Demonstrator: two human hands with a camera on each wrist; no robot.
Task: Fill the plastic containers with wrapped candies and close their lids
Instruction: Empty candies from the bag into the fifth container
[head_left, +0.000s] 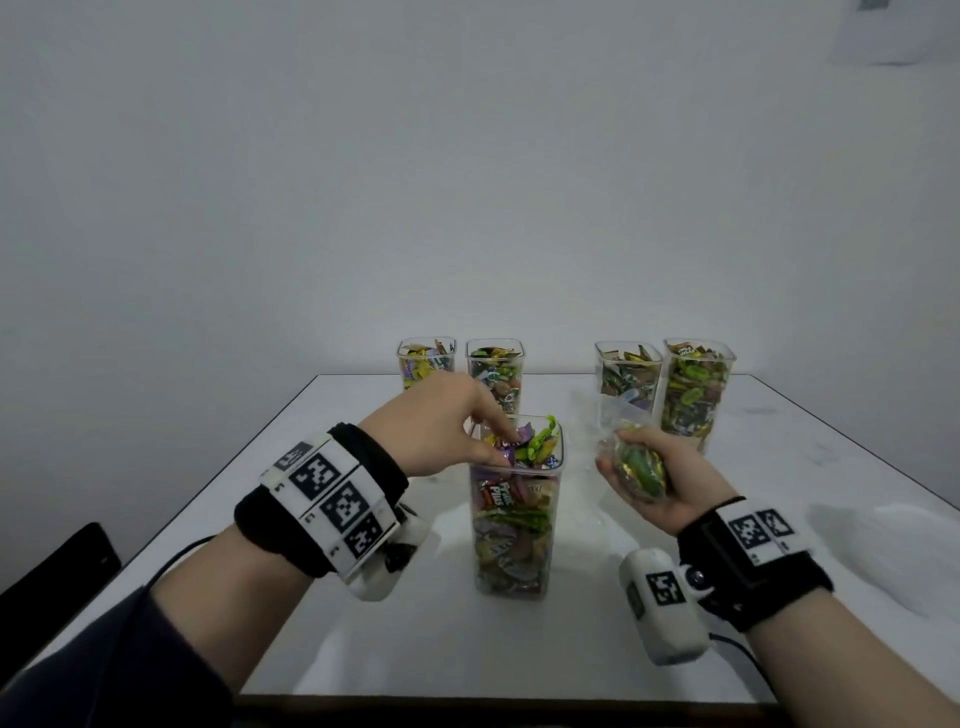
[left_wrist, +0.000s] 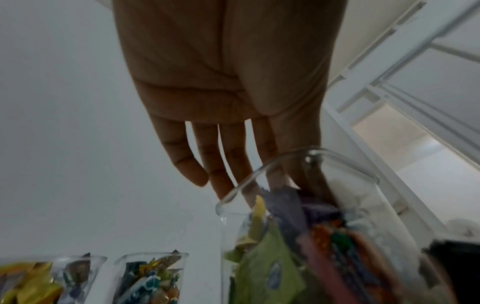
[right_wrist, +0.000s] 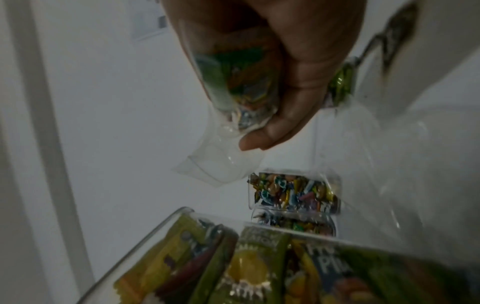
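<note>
A tall clear container (head_left: 514, 525) stands mid-table, heaped with wrapped candies (head_left: 535, 447) above its rim (left_wrist: 233, 197). My left hand (head_left: 496, 449) reaches over it from the left. Its fingers (left_wrist: 221, 164) are straight and rest on the top candies. To the container's right, my right hand (head_left: 618, 457) grips a clear plastic bag (head_left: 641, 470) holding green and yellow candies. In the right wrist view my thumb (right_wrist: 262, 137) curls round the bag (right_wrist: 233, 82), whose empty end hangs loose above the container (right_wrist: 145, 240).
Two pairs of open, candy-filled containers stand at the table's far edge, one at the left (head_left: 427, 361) (head_left: 494, 371) and one at the right (head_left: 627, 376) (head_left: 693, 389). White crumpled plastic (head_left: 893, 551) lies at the right. A dark chair (head_left: 52, 577) stands off the left edge.
</note>
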